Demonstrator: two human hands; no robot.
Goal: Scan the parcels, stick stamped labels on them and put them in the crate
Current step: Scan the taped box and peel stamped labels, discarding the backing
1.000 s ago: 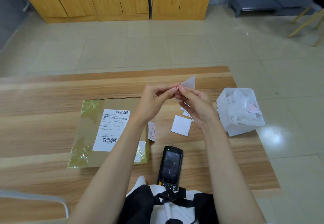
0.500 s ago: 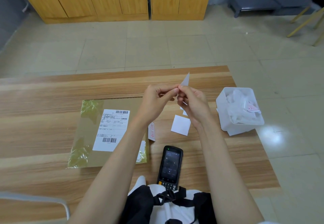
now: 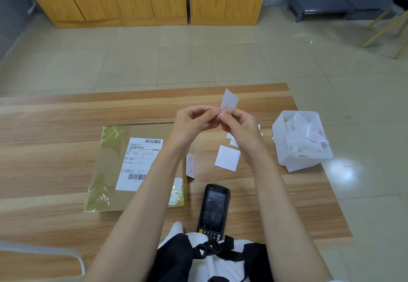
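Head view: left hand (image 3: 194,122) and right hand (image 3: 240,131) both pinch the lower edge of a small white paper label (image 3: 229,102), held above the wooden worktop (image 3: 44,140); the flat brown cardboard parcel (image 3: 106,171) lies on it to their left. Likely peeling the backing: start at one corner, keep skin off the glue, then press onto bare cardboard clear of the white printed shipping slip (image 3: 139,162).

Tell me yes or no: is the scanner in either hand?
No: the scanner lies on the table; the left hand and right hand pinch a slip.
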